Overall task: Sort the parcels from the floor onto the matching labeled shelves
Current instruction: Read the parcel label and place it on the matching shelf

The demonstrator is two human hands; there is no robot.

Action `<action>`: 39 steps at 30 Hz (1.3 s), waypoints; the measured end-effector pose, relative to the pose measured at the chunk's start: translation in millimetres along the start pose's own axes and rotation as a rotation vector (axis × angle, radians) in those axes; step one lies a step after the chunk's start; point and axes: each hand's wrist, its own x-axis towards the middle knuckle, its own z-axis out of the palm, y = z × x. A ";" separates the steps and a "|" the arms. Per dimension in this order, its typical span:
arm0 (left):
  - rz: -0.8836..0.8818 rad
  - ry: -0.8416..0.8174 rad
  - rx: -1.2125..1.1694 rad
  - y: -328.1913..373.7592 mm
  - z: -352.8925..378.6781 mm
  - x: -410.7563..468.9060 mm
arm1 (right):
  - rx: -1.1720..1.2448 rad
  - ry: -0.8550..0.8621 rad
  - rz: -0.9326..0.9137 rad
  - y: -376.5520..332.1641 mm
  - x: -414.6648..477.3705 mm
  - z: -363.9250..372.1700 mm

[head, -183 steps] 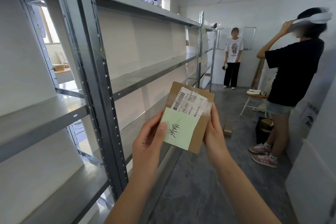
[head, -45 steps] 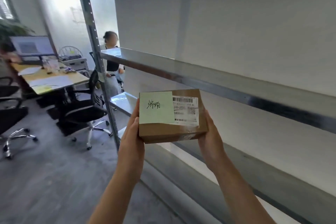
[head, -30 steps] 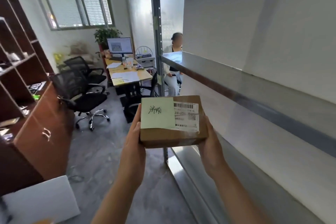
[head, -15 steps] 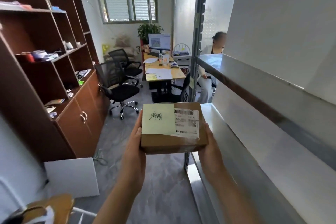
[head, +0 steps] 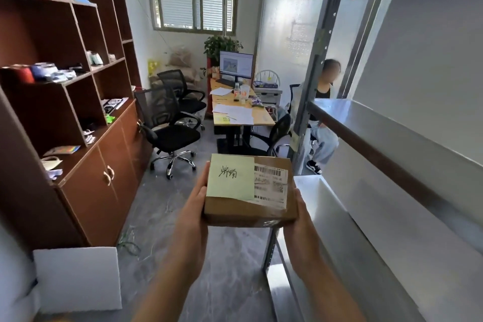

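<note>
**Office aisle: parcel (head: 249, 213) held beside metal shelving (head: 371, 148)**

The parcel sits level, with the left hand (head: 194, 214) and right hand (head: 300, 219) gripping its side edges. A green note (head: 231, 178) with handwritten characters overlaps its barcode label (head: 270, 183). The shelving's edges lie just right of the parcel, the cabinet (head: 91, 178) is well left, and open floor (head: 230, 269) lies ahead.

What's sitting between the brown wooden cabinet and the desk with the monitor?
In the head view, a near black chair and a far black chair stand on the grey floor between the cabinet and the desk.
</note>
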 end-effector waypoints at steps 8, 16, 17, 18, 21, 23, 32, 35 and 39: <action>-0.023 0.009 0.010 -26.2 -42.0 108.7 | 0.022 0.110 -0.001 39.2 103.8 33.1; -0.050 -0.010 -0.014 -51.1 -65.0 179.9 | 0.018 0.139 0.018 80.4 171.9 40.0; -0.049 -0.014 -0.016 -54.4 -64.2 188.1 | 0.010 0.140 0.016 83.9 181.3 37.8; -0.053 -0.015 -0.018 -57.7 -63.2 197.1 | 0.003 0.142 0.022 86.4 191.0 36.0; -0.066 -0.021 -0.033 -69.3 -59.8 226.9 | 0.000 0.144 0.035 93.8 221.2 28.5; -0.065 -0.025 -0.038 -78.2 -55.5 246.0 | -0.006 0.145 0.033 97.4 241.7 21.9; -0.052 -0.036 -0.003 -111.5 -21.3 338.7 | -0.024 0.107 0.015 101.8 333.1 -18.9; -0.064 -0.058 0.006 -125.8 -14.5 364.5 | -0.035 0.112 0.017 103.2 357.0 -30.3; -0.105 -0.065 -0.034 -142.9 -10.1 384.8 | -0.037 0.145 0.048 113.5 369.2 -42.2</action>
